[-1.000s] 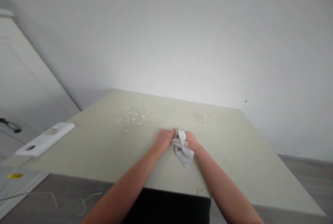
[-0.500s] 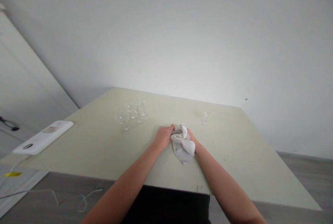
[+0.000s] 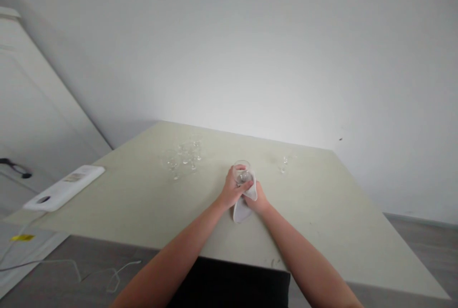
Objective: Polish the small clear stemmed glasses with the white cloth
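A clear glass goblet (image 3: 242, 169) is held in front of me over the middle of the table, its round rim facing up. My left hand (image 3: 232, 191) wraps around the bowl from the left, with the thumb across the near side. A pale grey cloth (image 3: 242, 211) hangs below and along the right side of the glass. My right hand (image 3: 258, 198) is closed on the cloth at the lower right of the glass; most of its fingers are hidden. The goblet's stem and foot are covered by the hands and cloth.
Several clear stemmed glasses (image 3: 186, 155) stand grouped at the left of the table (image 3: 339, 231). One more stemmed glass (image 3: 284, 162) is at the right back. A white power strip (image 3: 66, 189) lies at the left edge, its cord dropping down. A white cabinet (image 3: 39, 93) stands left.
The goblet's rim and bowl now show above the cloth, which covered them before. My left hand has shifted round the bowl, and the cloth has moved lower and slightly left.
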Demonstrator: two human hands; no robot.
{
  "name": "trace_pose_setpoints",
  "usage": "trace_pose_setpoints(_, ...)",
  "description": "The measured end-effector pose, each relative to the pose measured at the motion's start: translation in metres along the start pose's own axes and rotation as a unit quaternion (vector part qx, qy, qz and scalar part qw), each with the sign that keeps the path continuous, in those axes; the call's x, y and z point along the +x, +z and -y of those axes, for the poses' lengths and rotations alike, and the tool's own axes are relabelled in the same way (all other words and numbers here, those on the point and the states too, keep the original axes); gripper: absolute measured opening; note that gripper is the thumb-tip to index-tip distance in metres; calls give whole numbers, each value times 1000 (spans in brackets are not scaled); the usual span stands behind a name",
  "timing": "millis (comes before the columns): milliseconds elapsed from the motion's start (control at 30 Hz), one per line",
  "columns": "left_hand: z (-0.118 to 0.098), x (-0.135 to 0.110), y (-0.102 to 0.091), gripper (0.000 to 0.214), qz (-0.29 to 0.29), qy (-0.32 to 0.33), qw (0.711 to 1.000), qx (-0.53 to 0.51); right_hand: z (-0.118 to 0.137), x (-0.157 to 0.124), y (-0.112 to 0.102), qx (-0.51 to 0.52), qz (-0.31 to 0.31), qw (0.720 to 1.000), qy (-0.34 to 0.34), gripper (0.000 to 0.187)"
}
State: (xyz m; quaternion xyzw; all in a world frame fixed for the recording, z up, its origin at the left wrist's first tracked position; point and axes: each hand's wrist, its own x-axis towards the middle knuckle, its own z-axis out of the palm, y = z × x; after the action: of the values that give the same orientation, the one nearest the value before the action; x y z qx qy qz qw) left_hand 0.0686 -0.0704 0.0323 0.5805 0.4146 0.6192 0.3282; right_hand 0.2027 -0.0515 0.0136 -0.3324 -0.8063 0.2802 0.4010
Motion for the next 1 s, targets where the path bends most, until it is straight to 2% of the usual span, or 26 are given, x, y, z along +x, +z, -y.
trace_pose_setpoints(67, -3, 2, 0, 59, -37, 7, 999, -2, 2, 1, -3, -2, -5, 1000, 27, 9)
trace_pose_setpoints(133, -7, 4, -2, 66, -59, -12, 996, -59, 5, 2, -9, 28, -10, 998, 48, 8)
trace_pose_setpoints(167, -9, 6, -4, 69, -50, -33, 993, -103, 7, 2, -12, 64, -7, 996, 56, 9)
trace_pose_setpoints(267, -11, 8, -8, 66, 33, -103, 971, -215, 13, 2, -16, 209, 31, 973, 95, 23)
trace_pose_setpoints(333, -9, 10, -9, 64, 55, -117, 967, -220, 13, 2, -15, 250, 37, 959, 125, 29)
trace_pose_setpoints(400, -7, 12, -9, 69, 22, -116, 977, -177, 11, 3, -15, 211, 22, 969, 130, 26)
trace_pose_setpoints(500, -5, 14, -10, 76, -13, -142, 978, -152, 8, 3, -15, 149, 10, 984, 96, 20)
trace_pose_setpoints(567, -7, 13, -11, 77, 26, -165, 965, -203, 7, 2, -16, 190, 27, 976, 103, 24)
trace_pose_setpoints(633, -10, 12, -13, 74, 74, -174, 949, -252, 7, -1, -16, 246, 51, 957, 146, 30)
trace_pose_setpoints(700, -11, 11, -14, 70, 87, -165, 950, -251, 7, -2, -15, 252, 62, 950, 171, 31)
trace_pose_setpoints(800, -9, 14, -14, 70, 48, -146, 974, -169, 7, 1, -14, 148, 46, 979, 130, 20)
trace_pose_setpoints(867, -7, 16, -12, 74, 24, -150, 978, -140, 7, 3, -15, 97, 35, 989, 106, 16)
trace_pose_setpoints(933, -7, 17, -12, 76, 19, -164, 971, -170, 8, 4, -17, 131, 38, 985, 108, 18)
trace_pose_setpoints(1000, -9, 15, -12, 74, 31, -172, 959, -222, 9, 2, -20, 219, 56, 964, 139, 27)
